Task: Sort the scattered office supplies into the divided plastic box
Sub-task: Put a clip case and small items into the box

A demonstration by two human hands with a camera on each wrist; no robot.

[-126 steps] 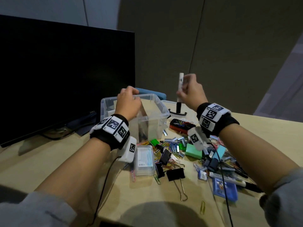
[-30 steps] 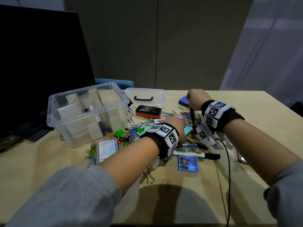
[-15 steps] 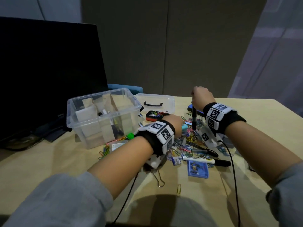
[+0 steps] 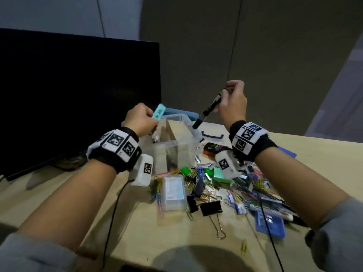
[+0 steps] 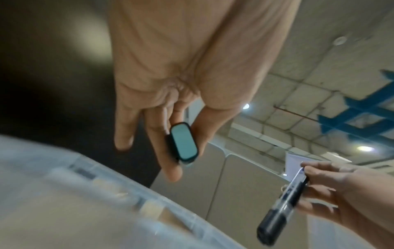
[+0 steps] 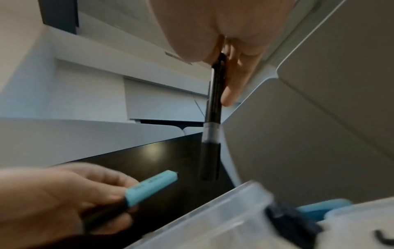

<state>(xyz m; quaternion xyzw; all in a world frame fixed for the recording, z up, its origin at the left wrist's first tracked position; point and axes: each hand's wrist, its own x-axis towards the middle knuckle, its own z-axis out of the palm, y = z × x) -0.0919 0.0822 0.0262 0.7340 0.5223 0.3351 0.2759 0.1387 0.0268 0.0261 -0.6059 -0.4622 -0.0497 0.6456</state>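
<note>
Wooden tabletop point(image 4: 125, 222), strewn with clips; clear divided box point(image 4: 177, 142) at rear. Left hand point(image 4: 140, 119) pinches teal highlighter point(image 4: 158, 112) over box. Right hand point(image 4: 233, 101) grips black marker point(image 4: 209, 108), tip-down above box rim.

Black marker point(image 4: 211, 105) and teal-ended highlighter point(image 4: 158, 112), both tilted above clear divided box point(image 4: 176, 146)
</note>
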